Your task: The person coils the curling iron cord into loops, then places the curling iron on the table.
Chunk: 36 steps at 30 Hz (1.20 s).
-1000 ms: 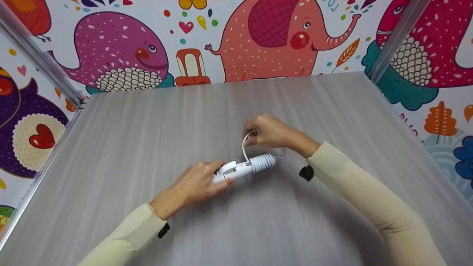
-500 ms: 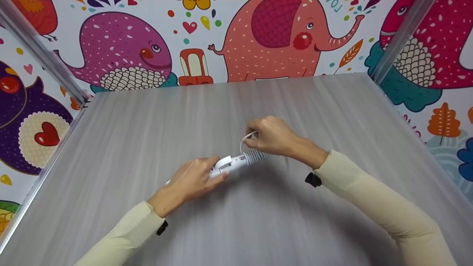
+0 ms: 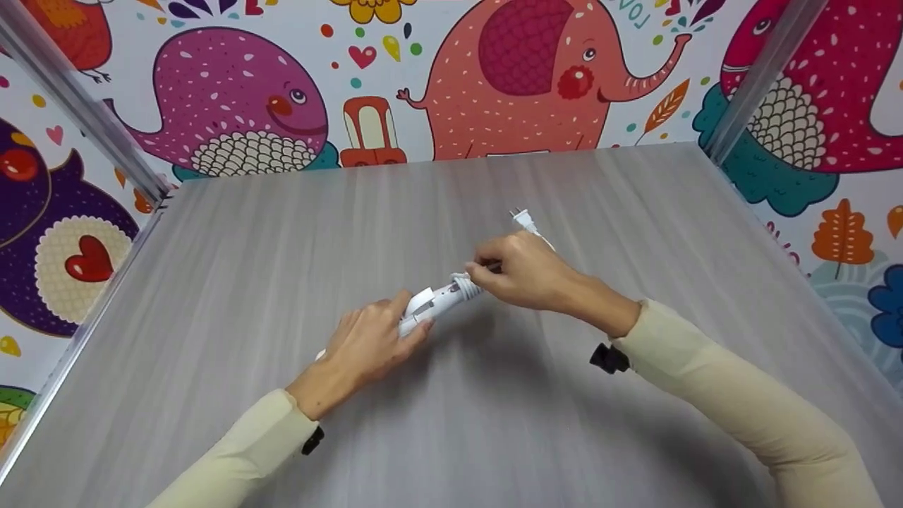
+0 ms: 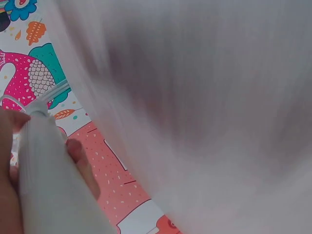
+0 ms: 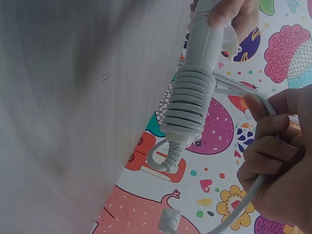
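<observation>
My left hand grips a white curling iron above the table, lever side up. In the left wrist view the iron's pale body fills the lower left, blurred, with fingers on both sides. Tight coils of cord wrap the handle's end, and a ribbed strain relief loops out below them. My right hand is just beyond that end, pinching the free cord between thumb and fingers. Past its knuckles hangs the two-pin plug. In the head view the right hand hides part of the coils.
Beneath the hands spreads a grey wood-grain table. Walls printed with cartoon animals stand at its back and sides. Metal posts rise at the back corners. A black clip sits at the right cuff.
My right hand has swung round the handle's end and slightly toward me, drawing the cord with it. The plug has come into sight behind it. The left hand still holds the iron.
</observation>
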Each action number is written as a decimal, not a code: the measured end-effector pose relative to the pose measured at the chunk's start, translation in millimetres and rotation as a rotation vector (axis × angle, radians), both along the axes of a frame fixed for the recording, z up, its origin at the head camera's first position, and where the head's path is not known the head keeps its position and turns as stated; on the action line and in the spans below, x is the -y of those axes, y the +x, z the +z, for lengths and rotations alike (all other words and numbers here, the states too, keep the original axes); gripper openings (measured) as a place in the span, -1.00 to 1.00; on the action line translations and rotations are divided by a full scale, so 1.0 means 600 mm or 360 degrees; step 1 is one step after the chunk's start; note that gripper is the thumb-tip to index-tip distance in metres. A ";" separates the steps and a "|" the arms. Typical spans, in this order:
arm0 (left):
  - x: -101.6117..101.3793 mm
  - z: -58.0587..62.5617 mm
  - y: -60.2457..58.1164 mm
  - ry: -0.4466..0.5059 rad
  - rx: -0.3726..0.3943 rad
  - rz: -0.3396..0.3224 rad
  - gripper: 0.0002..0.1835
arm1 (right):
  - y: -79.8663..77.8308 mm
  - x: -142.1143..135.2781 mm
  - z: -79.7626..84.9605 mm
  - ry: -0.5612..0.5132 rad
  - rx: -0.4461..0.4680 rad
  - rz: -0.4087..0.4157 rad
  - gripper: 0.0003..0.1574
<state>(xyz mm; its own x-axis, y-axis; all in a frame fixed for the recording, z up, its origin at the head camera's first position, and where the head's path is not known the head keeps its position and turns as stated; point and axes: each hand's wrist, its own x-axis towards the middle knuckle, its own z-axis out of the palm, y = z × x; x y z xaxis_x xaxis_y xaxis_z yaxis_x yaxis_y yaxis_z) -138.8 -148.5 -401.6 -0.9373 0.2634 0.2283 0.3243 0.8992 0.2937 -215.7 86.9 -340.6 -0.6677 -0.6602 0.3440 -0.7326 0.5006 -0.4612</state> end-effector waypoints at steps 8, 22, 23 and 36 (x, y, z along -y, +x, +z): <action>-0.001 -0.004 0.004 0.0008 0.0014 0.0161 -0.57 | 0.003 -0.016 -0.012 0.0083 0.0409 0.0125 -0.74; -0.004 -0.005 0.012 0.0184 0.0002 0.0143 -0.61 | -0.024 -0.042 -0.070 0.0358 0.1164 0.0165 -0.31; -0.005 -0.005 0.012 0.0196 0.0004 0.0141 -0.62 | -0.028 -0.044 -0.074 0.0381 0.1157 0.0148 -0.28; -0.017 -0.001 0.016 0.0354 0.0069 -0.0018 -0.69 | -0.076 -0.052 -0.100 0.0226 0.1061 0.0176 -0.69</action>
<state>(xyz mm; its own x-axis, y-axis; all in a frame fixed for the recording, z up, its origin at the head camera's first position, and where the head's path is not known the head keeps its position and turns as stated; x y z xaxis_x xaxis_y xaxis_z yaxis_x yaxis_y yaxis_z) -129.3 -138.5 -402.0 -0.9447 0.2218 0.2414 0.3168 0.8069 0.4985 -261.5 118.2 -400.3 -0.6329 -0.7447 -0.2117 -0.3652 0.5282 -0.7666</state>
